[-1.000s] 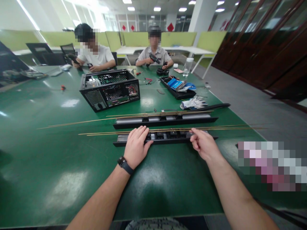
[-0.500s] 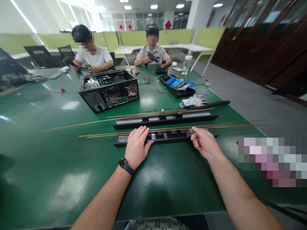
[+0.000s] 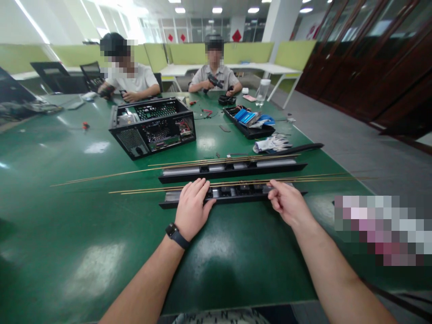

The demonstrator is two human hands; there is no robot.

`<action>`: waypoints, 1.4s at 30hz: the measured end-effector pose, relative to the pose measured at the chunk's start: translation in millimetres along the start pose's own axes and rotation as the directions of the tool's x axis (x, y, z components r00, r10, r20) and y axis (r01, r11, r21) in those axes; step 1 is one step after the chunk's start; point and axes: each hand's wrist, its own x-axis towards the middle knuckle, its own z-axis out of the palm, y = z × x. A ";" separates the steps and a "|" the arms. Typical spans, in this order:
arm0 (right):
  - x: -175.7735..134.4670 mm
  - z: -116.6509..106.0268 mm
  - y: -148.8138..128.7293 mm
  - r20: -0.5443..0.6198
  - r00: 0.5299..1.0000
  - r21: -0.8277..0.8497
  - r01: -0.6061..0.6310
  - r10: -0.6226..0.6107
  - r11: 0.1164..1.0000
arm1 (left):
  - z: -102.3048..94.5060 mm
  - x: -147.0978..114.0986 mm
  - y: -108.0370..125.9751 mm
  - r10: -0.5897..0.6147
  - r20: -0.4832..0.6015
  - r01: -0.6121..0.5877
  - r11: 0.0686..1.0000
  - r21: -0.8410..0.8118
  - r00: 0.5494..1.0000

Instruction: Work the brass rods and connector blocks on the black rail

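My left hand (image 3: 193,207), with a dark watch at its wrist, lies over the near black channel strip (image 3: 232,198). Its fingers reach across to the far side while the thumb rests on the front edge. Along the strip's back edge run thin golden rods (image 3: 145,191), which stick out past both ends. At the right part of the strip, my right hand (image 3: 286,200) has its index fingertip on the rods and its other fingers curled; the thumb is mostly hidden. Just behind lies a second black channel strip (image 3: 232,173), with more golden rods (image 3: 118,173) along it.
An open black computer case (image 3: 155,130) stands at the back left. Behind the strips on the right are a black tray (image 3: 259,131) with blue items, white gloves (image 3: 272,143) and a water bottle (image 3: 262,92). Two people sit across the green table (image 3: 84,216), holding tools.
Both hands keep their places on the near strip and rods. The view has shifted very slightly; nothing else on the strips has visibly moved.
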 end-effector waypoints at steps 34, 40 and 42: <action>1.3 0.1 0.2 0.004 1.000 0.011 -0.009 0.009 1.000 | 1.3 -0.8 -1.5 0.013 -0.016 -0.012 1.000 0.013 1.000; 0.0 -0.3 -0.1 0.001 1.000 -0.010 -0.008 0.008 1.000 | -0.4 -0.5 0.1 0.018 -0.007 -0.018 1.000 0.025 1.000; -0.7 0.1 -0.3 0.001 1.000 -0.005 -0.009 0.009 1.000 | -0.9 -0.4 0.3 0.020 -0.001 -0.020 0.999 0.032 1.000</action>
